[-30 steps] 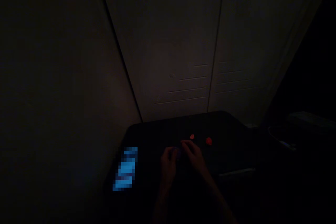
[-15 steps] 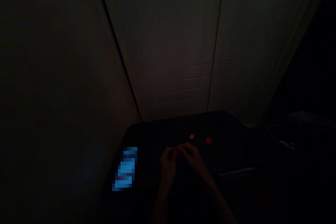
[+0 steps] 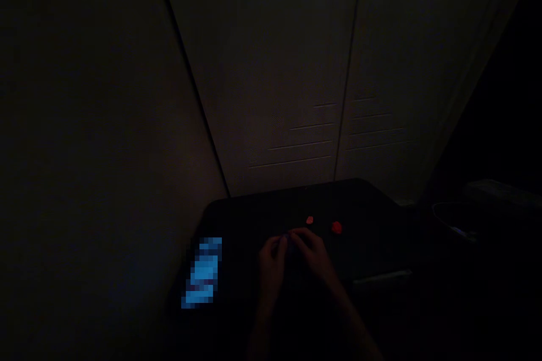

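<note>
left hand (image 3: 271,256) pinches a small purplish object (image 3: 285,237); right hand (image 3: 311,246) meets it, grip too dim to tell; beyond it, rightward, a pink piece (image 3: 310,220) and red lump (image 3: 336,228).

Dark round-cornered surface (image 3: 262,214). On it: pinkish piece (image 3: 310,220), red lump (image 3: 336,228) nearby, blurred blue panel (image 3: 204,271) left.

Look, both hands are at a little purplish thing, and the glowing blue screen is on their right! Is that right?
Not quite: in the head view, the glowing blue screen is to the left of the left hand and right hand, which are indeed at a little purplish thing.
</note>
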Demonstrator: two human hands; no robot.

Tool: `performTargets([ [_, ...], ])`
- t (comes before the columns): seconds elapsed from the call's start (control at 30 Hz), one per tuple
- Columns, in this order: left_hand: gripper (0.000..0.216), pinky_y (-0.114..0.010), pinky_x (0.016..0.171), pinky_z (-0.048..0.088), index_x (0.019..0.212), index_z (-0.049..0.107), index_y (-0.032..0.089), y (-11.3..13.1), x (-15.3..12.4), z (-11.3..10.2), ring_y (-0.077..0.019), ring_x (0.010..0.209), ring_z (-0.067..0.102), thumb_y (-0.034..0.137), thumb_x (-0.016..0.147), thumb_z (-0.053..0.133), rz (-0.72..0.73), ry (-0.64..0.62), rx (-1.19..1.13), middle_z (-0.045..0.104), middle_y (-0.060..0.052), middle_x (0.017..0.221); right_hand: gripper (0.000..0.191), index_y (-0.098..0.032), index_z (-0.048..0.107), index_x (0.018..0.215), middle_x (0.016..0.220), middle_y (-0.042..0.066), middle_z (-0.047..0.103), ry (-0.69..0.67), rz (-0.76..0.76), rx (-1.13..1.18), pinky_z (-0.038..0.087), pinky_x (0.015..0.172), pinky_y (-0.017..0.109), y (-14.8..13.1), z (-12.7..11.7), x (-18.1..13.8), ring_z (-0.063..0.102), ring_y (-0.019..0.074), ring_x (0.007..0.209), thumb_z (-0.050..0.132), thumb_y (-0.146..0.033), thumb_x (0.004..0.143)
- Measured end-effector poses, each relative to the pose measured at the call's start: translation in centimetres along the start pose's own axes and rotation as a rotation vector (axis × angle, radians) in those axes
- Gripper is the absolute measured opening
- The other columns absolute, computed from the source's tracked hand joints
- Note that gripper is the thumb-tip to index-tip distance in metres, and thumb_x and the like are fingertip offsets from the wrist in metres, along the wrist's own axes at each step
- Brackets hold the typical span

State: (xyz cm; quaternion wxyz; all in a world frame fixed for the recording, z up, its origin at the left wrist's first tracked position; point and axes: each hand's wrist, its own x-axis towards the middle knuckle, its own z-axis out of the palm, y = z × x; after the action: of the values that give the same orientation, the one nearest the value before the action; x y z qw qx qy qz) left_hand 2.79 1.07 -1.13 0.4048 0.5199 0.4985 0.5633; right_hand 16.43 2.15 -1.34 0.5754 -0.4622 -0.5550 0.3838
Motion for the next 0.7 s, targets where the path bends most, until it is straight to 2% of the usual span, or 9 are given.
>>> performTargets([
  [0.2,0.046,-0.033,0.075,0.058,0.100,0.073,0.014,-0.02,0.13,0.10,-0.0253,0.086,0.074,0.055,0.080,0.070,-0.008,0.012,-0.052,0.078,-0.013,0.096,0.029,-0.022,0.074,0.096,0.097,0.006,0.076,-0.028,-0.020,-0.004,0.052,0.087,0.035,-0.03,-0.06,-0.04,0.069,0.0257,0.094,0.065,-0.048,0.090],
  [0.33,0.042,-0.033,0.076,0.057,0.094,0.075,0.014,0.16,0.10,-0.05,-0.0246,0.085,0.073,0.054,0.084,0.066,0.013,-0.007,0.013,0.078,-0.012,0.093,0.027,-0.022,0.074,0.096,0.098,0.005,0.076,-0.050,-0.031,-0.011,0.051,0.087,0.034,0.11,-0.10,-0.06,0.069,0.0252,0.096,0.063,-0.046,0.090],
  [0.53,0.042,-0.026,0.059,0.049,0.090,0.073,0.014,0.13,-0.04,-0.03,-0.0179,0.066,0.066,0.055,0.085,0.064,0.032,0.006,0.066,0.075,-0.008,0.079,0.027,-0.022,0.074,0.094,0.096,0.006,0.076,-0.037,-0.006,-0.033,0.051,0.086,0.035,0.24,-0.09,0.06,0.069,0.0253,0.093,0.065,-0.046,0.088],
  [0.7,0.041,-0.025,0.058,0.049,0.086,0.072,0.015,-0.24,0.01,0.02,-0.0170,0.065,0.065,0.055,0.085,0.064,0.027,0.027,0.050,0.073,-0.007,0.077,0.026,-0.021,0.075,0.093,0.093,0.005,0.077,-0.034,-0.011,-0.021,0.052,0.084,0.034,0.27,-0.09,0.17,0.069,0.0251,0.091,0.067,-0.045,0.087],
])
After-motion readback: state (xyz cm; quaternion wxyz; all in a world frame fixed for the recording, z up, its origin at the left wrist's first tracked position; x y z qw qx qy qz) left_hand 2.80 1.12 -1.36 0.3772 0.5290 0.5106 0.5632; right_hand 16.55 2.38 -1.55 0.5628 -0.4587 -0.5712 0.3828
